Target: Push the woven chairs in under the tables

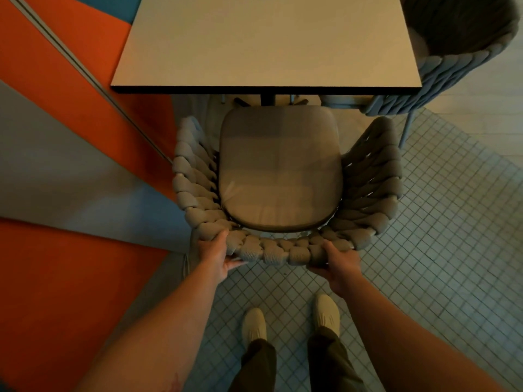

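- woven chair [285,250]: thick braided rope-like cord, matt, coarse knit texture, grey
- seat cushion [278,168]: cloth, matt, smooth, slightly creased near the back edge
- worktop [266,43]: smooth pale laminate-looking slab, low sheen, dark edge band
- floor [441,227]: small square tiles, matt, grid of grout lines
- wall panels [56,89]: flat orange/grey/blue, matt, felt-like
- shoes [254,325]: pale knit fabric

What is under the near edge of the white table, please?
Under the table edge show its dark central post, thin chair legs and the front of the woven chair cushion. The tabletop covers everything farther in.
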